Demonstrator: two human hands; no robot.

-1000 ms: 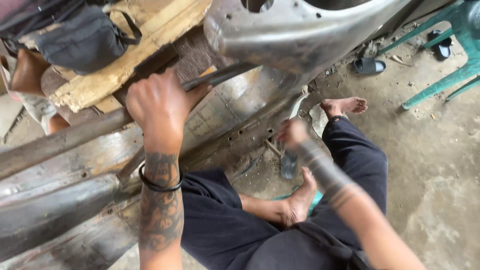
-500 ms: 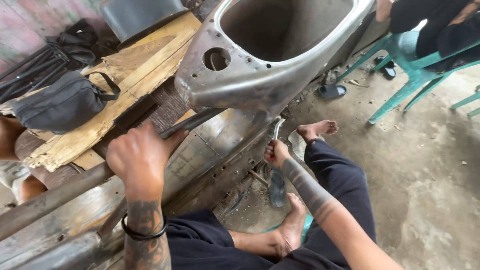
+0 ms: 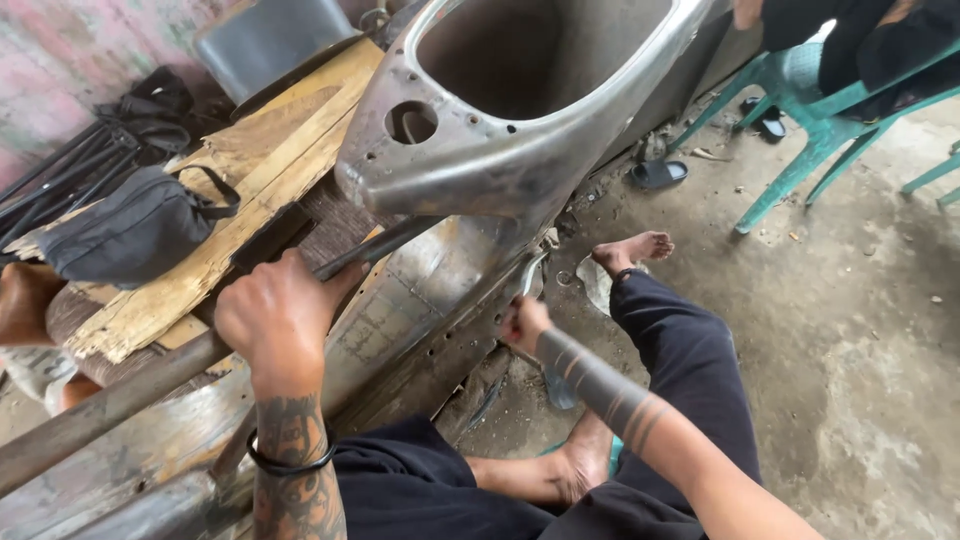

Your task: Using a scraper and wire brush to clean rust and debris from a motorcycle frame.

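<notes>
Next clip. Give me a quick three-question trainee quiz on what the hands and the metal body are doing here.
1. True or false: the left hand grips a long metal bar.
2. The right hand holds: A) a black bag, B) a slim metal tool, C) a sandal.
3. What lies on the wooden plank at left?

Key: 1 true. 2 B. 3 a black bag.

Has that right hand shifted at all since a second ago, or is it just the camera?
Yes. The right hand went from beside the foot up to the bare metal frame, where it now grips a metal tool.
</notes>
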